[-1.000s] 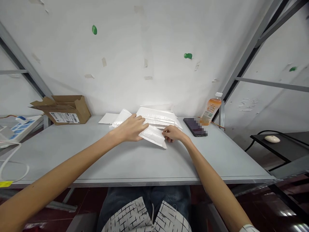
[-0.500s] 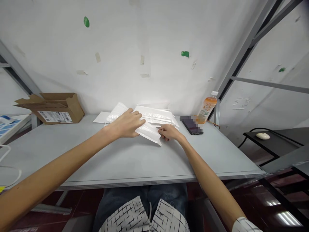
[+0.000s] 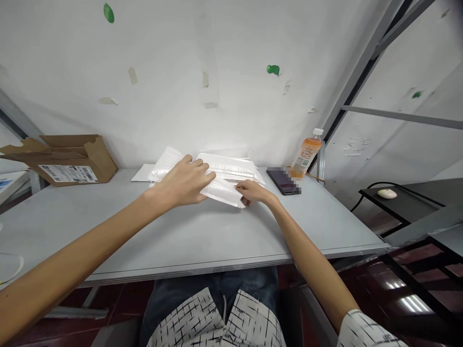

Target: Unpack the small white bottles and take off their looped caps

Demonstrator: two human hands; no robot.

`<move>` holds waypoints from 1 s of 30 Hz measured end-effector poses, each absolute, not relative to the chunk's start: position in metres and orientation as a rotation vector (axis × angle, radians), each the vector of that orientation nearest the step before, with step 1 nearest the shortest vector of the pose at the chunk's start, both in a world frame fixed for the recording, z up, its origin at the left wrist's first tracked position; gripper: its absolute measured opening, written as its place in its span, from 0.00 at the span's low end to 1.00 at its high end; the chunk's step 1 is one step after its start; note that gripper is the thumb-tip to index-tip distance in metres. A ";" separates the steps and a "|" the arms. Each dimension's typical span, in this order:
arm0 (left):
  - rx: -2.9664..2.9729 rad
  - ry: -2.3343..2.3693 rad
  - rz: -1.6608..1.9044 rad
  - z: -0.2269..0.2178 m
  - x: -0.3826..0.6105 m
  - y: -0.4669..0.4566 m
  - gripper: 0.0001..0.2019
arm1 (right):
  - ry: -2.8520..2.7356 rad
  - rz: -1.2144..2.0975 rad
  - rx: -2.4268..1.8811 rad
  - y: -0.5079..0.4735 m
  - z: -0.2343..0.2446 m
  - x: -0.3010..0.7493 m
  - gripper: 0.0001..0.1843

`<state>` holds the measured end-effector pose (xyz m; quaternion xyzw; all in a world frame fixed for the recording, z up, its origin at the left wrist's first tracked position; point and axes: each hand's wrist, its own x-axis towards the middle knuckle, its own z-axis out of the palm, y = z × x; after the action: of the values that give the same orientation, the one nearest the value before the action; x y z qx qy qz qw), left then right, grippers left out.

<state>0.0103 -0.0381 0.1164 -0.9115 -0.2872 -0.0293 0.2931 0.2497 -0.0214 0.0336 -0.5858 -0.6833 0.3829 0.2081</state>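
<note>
A person's left hand (image 3: 188, 180) is lying across a white, glossy, bubble-textured padded mailer (image 3: 224, 192) at the grey, smooth-topped desk (image 3: 202, 236), fingers curling over its upper face; whether they are clamping or merely pressing, the view is not showing. The right hand (image 3: 250, 192) is pinching the mailer's right end, thumb and fingers together on the thin edge. The flat envelope is slanting between and under the two hands, its puffy far end rising beyond the left wrist; what it may be containing cannot be told.

Just beyond the hands, a loose stack of white padded mailers (image 3: 231, 167) is resting near the white wall (image 3: 235, 120), crinkled surfaces catching the light. Well to the left of the left hand, a brown corrugated cardboard box (image 3: 104, 161) is standing with its flaps open and a printed white label facing out; its interior is staying hidden from view.

Near the right hand, on its far right side, a dark, flat, rectangular phone (image 3: 284, 182) is lying on the desk. Just past it, a clear plastic bottle with a white cap (image 3: 306, 156) is holding orange liquid.
</note>
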 end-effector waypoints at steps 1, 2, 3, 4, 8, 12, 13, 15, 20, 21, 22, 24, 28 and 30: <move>-2.433 -0.765 -0.109 0.116 0.010 -0.038 0.06 | -1.910 1.062 -1.628 -0.022 0.034 0.249 0.13; -2.440 -0.768 -0.142 0.116 0.010 -0.037 0.06 | -1.915 1.057 -1.625 -0.022 0.034 0.249 0.14; -2.447 -0.773 -0.168 0.116 0.010 -0.035 0.06 | -1.915 1.057 -1.624 -0.022 0.034 0.249 0.15; -2.451 -0.777 -0.181 0.115 0.010 -0.034 0.06 | -1.909 1.059 -1.622 -0.022 0.034 0.249 0.16; -2.386 -0.804 -0.125 0.113 0.011 -0.031 0.06 | -1.859 1.094 -1.622 -0.019 0.031 0.250 0.12; -2.373 -0.844 -0.069 0.114 0.011 -0.033 0.08 | -1.826 1.159 -1.645 -0.019 0.032 0.250 0.03; -2.376 -0.864 -0.060 0.115 0.010 -0.035 0.08 | -1.818 1.177 -1.647 -0.020 0.033 0.250 0.03; -2.367 -0.916 -0.035 0.119 0.009 -0.037 0.08 | -1.793 1.219 -1.644 -0.023 0.035 0.249 0.07; -2.384 -0.958 0.041 0.125 0.005 -0.040 0.08 | -1.810 1.183 -1.614 -0.026 0.041 0.247 0.07; -2.387 -0.963 0.050 0.125 0.004 -0.039 0.09 | -1.830 1.156 -1.602 -0.026 0.041 0.247 0.08; -2.388 -0.972 0.058 0.125 0.002 -0.037 0.09 | -1.847 1.136 -1.592 -0.026 0.042 0.247 0.08; -2.390 -1.006 0.071 0.123 -0.001 -0.032 0.10 | -1.853 1.127 -1.590 -0.026 0.042 0.247 0.09; -2.389 -1.105 0.086 0.117 -0.007 -0.018 0.15 | -1.842 1.184 -1.573 -0.028 0.043 0.247 0.09; -2.400 -1.121 0.089 0.114 -0.008 -0.014 0.15 | -1.875 1.197 -1.534 -0.028 0.043 0.247 0.08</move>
<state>-0.0084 -0.0140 0.1139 -0.8784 -0.4102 0.0326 0.2433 0.2468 -0.0282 0.0427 -0.5540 -0.6772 0.4325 0.2178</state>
